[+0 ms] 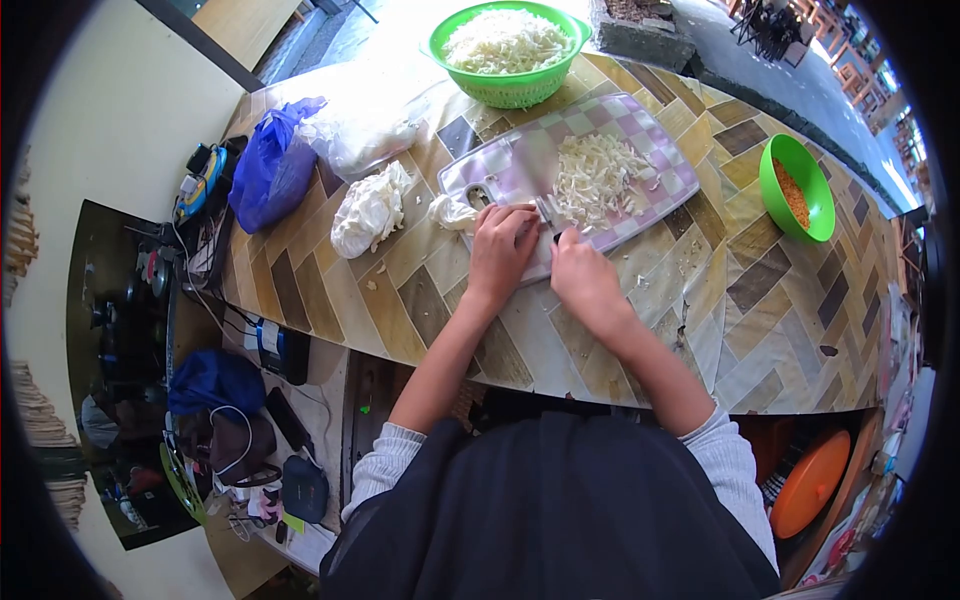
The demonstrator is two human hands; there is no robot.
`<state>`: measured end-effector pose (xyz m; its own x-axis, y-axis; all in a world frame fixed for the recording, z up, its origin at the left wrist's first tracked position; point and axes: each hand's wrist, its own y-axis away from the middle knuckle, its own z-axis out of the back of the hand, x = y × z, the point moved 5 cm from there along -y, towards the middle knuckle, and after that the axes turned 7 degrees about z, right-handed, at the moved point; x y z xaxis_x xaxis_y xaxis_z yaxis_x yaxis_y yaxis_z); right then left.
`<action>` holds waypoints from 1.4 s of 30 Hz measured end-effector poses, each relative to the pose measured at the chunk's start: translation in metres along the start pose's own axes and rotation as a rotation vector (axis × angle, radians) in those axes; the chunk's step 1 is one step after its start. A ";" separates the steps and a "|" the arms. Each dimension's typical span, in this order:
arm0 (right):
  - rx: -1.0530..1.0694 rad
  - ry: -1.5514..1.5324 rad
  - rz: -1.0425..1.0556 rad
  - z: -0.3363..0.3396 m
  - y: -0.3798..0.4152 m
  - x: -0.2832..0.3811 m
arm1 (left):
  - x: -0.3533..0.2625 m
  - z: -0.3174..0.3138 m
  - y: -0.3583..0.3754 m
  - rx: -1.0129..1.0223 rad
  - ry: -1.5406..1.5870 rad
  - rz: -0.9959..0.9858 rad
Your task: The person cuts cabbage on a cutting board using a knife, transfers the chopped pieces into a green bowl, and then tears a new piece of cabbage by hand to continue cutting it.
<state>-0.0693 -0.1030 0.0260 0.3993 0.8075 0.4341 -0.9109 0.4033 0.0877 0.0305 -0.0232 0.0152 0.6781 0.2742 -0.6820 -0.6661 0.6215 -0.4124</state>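
Observation:
My left hand (500, 250) has its fingers curled over a pale piece of cabbage (452, 214) at the near-left edge of the chequered cutting board (665, 150). My right hand (585, 278) is closed round the dark handle of a knife (544, 211). Its blade stands just right of my left fingertips and is partly blurred. Shredded cabbage (600, 180) lies heaped on the board to the right of the blade. A larger whitish cabbage chunk (370, 210) sits on the table left of the board.
A green colander (510, 92) full of shreds stands behind the board. At right is a green bowl (820, 205) with orange-brown contents. Clear plastic (365, 140) and a blue bag (270, 170) lie at left. The patterned tablecloth (420, 300) ends near my body.

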 end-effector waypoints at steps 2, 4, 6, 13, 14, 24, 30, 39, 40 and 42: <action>0.008 -0.076 0.019 0.021 -0.001 -0.002 | 0.001 -0.001 -0.001 -0.007 0.032 0.002; 0.039 -0.086 0.025 0.028 0.002 -0.001 | 0.000 0.001 -0.002 -0.005 0.038 0.014; 0.041 -0.104 0.031 0.032 0.004 0.001 | -0.002 0.002 -0.003 0.000 0.040 0.026; -0.002 -0.078 0.015 0.019 0.013 0.008 | -0.002 0.001 -0.002 0.001 0.041 0.022; -0.006 -0.069 0.010 0.015 0.013 0.009 | -0.001 0.001 -0.002 -0.002 0.042 0.014; 0.005 -0.053 0.061 0.026 -0.006 0.003 | -0.008 0.003 0.001 -0.063 -0.153 0.011; 0.021 -0.035 0.018 0.022 0.007 0.012 | -0.003 0.001 0.001 -0.017 -0.098 0.057; -0.038 -0.033 0.004 0.004 -0.012 0.008 | -0.001 0.003 0.005 0.033 -0.021 0.053; -0.023 -0.058 0.005 0.014 -0.011 0.004 | -0.001 0.003 0.006 0.035 -0.014 0.046; 0.013 -0.096 0.021 0.023 -0.012 -0.008 | -0.001 0.002 0.003 0.060 0.004 0.031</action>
<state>-0.0639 -0.1237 0.0421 0.3689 0.7705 0.5199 -0.9204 0.3807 0.0888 0.0285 -0.0198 0.0155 0.6561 0.2909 -0.6964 -0.6669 0.6554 -0.3546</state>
